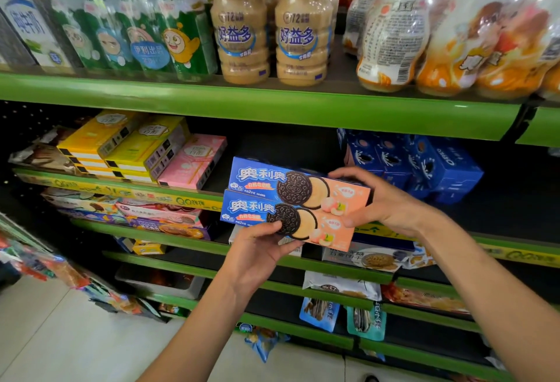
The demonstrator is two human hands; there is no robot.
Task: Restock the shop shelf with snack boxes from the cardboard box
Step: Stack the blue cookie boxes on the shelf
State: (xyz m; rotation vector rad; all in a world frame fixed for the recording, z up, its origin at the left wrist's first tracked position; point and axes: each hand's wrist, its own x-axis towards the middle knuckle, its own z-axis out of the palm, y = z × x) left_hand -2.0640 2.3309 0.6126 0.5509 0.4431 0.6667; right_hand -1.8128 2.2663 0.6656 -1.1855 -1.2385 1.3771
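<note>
Two blue-and-peach Oreo snack boxes lie side by side, held flat in front of the second shelf. The upper box (263,180) is farther from me and the lower box (251,208) is nearer. My left hand (257,249) grips the lower box from underneath, thumb on its front. My right hand (385,202) holds the right ends of both boxes, fingers over the top edge. The green-edged shelf (121,190) behind them has a dark gap in the middle. The cardboard box is out of view.
Yellow and pink boxes (145,151) are stacked left of the gap, blue Oreo boxes (424,163) to the right. Drink bottles (272,27) fill the top shelf. Lower shelves hold snack packs. Tiled floor (60,336) lies at the bottom left.
</note>
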